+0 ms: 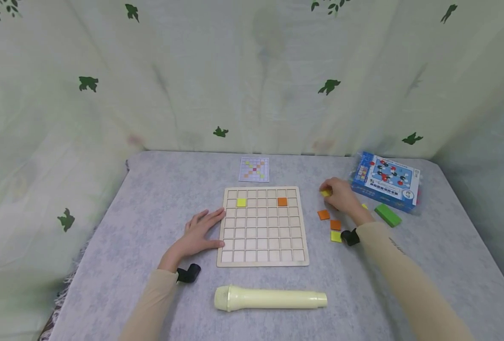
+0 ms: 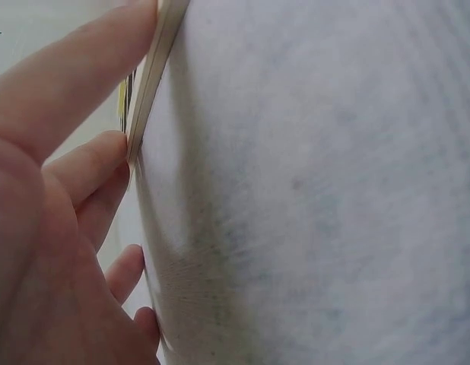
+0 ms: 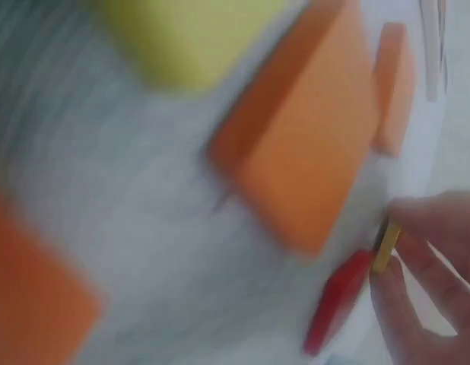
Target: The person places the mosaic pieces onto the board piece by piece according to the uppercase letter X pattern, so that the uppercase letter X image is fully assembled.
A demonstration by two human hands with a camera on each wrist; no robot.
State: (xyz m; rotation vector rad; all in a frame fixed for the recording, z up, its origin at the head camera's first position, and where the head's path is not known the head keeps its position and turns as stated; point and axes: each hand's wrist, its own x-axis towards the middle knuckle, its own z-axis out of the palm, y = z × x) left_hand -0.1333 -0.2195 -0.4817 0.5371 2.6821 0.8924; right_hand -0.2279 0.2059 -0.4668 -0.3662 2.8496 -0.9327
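The left hand (image 1: pixel 196 237), fingers spread, touches the left edge of the board (image 1: pixel 262 264), which has a yellow tile (image 1: pixel 241 202) and an orange tile (image 1: pixel 282 202) in its second row from the far side. Well apart, the right hand (image 1: pixel 340 195) pinches a second yellow tile (image 1: pixel 326 193) beside a red tile (image 3: pixel 340 304), right of the board, with loose tiles (image 1: pixel 335 225) in orange and yellow nearer the person. On the table (image 1: pixel 171 184), a card (image 1: pixel 254 169) lies beyond the board, a microphone (image 1: pixel 273 299) before it, and a box (image 1: pixel 386 180) and green block (image 1: pixel 387 215) to the right.
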